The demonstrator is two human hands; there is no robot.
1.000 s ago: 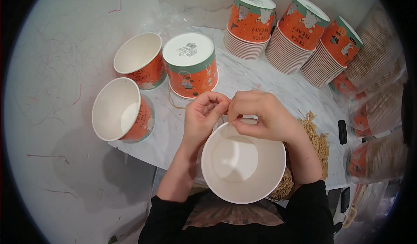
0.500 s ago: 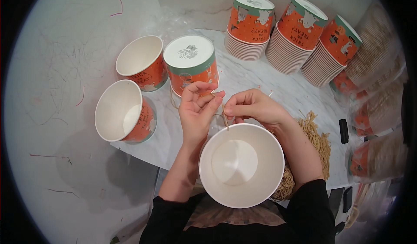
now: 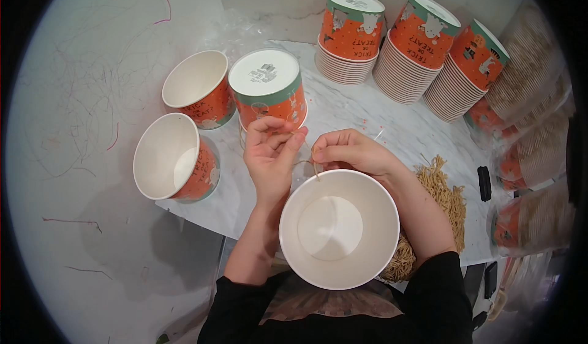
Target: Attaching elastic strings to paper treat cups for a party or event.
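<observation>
Close in front of me is a white-lined paper bucket [image 3: 331, 240], its mouth facing up. A thin tan cord [image 3: 317, 171] passes over its far rim and up between my hands. My left hand [image 3: 272, 154] pinches the cord between thumb and finger, the other fingers curled loosely. Beside it my right hand [image 3: 352, 154] is closed, thumb and index fingertips pressed on the cord near the rim. Neither hand grips the bucket itself. Just beyond my left hand, an orange and green bucket [image 3: 269, 102] stands upside down with some cord at its side.
Two more buckets, an upper one [image 3: 196, 81] and a lower one [image 3: 168, 157], stand mouth up at the left. Inverted bucket stacks [image 3: 401, 68] line the back right. A bundle of tan cords [image 3: 450, 203] lies by my right forearm. Plastic-wrapped stacks [image 3: 533, 221] fill the right side.
Both hands have shifted slightly left, and the gap between their fingertips is a little wider. The near bucket has moved slightly up and left. Both hands still pinch the cord.
</observation>
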